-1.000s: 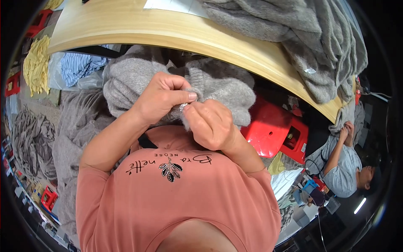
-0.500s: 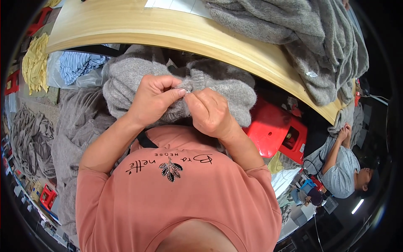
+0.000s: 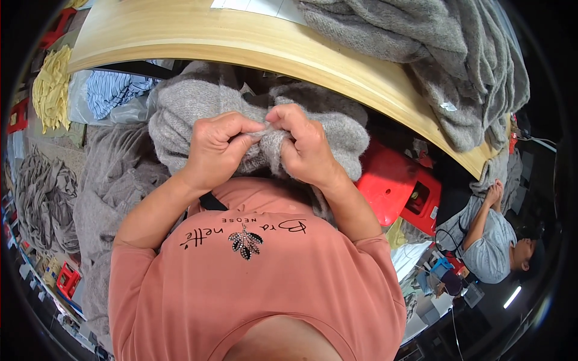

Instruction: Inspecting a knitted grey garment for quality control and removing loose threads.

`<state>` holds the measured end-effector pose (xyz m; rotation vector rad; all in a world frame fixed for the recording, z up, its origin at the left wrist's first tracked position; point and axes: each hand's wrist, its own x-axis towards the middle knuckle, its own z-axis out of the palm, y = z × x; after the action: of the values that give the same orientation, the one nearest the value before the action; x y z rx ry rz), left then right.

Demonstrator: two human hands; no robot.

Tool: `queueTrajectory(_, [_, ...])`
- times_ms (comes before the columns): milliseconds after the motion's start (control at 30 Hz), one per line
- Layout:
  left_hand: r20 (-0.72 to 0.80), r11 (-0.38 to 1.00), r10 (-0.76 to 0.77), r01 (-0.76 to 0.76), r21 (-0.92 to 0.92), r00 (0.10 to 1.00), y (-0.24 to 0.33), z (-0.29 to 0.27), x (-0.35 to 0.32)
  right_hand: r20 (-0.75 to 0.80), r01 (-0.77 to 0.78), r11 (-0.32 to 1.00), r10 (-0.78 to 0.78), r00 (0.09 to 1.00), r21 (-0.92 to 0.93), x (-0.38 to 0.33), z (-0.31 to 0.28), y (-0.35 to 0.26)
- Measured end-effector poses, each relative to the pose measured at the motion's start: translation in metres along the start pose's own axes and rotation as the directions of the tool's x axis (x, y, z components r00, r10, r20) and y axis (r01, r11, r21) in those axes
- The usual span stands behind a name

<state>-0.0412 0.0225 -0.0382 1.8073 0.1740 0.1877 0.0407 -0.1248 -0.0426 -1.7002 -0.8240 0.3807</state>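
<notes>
pinching between both hands (image 3: 265, 147) a grey knitted garment (image 3: 192, 102), bunched against the lap

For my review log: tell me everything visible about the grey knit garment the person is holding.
The grey knit garment looks like soft, fuzzy wool, light grey and bunched in thick folds on the person's lap, just below the curved wooden table edge. The left hand and right hand pinch a small raised bit of it between their fingertips at the middle. Its lower part hangs against the salmon shirt. Its full shape is hidden by the bunching.
</notes>
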Motion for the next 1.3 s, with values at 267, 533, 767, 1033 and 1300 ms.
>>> queueTrajectory(267, [-0.029,0.939,0.247,-0.232,0.254,0.969,-0.001,0.001,-0.002,0.127,-0.008,0.983,0.031,0.991,-0.181,-0.003,0.002,0.007])
queueTrajectory(533, [-0.058,0.926,0.297,-0.273,0.261,0.953,-0.003,0.004,-0.004,0.088,-0.013,0.997,0.019,0.996,-0.07,-0.008,0.008,0.013])
queueTrajectory(767, [-0.076,0.851,0.425,-0.37,0.372,0.902,-0.003,0.006,-0.002,-0.08,-0.014,0.987,0.001,0.997,-0.158,-0.018,0.018,0.005])
queueTrajectory(1033, [-0.096,0.813,0.526,-0.466,0.348,0.845,-0.001,0.009,-0.001,-0.059,-0.224,0.947,0.244,0.968,0.232,-0.018,0.012,-0.005])
queueTrajectory(1300, [-0.09,0.706,0.585,-0.452,0.545,0.806,-0.007,0.012,0.0,-0.204,0.175,0.9,-0.274,0.94,-0.4,0.004,0.033,0.012])
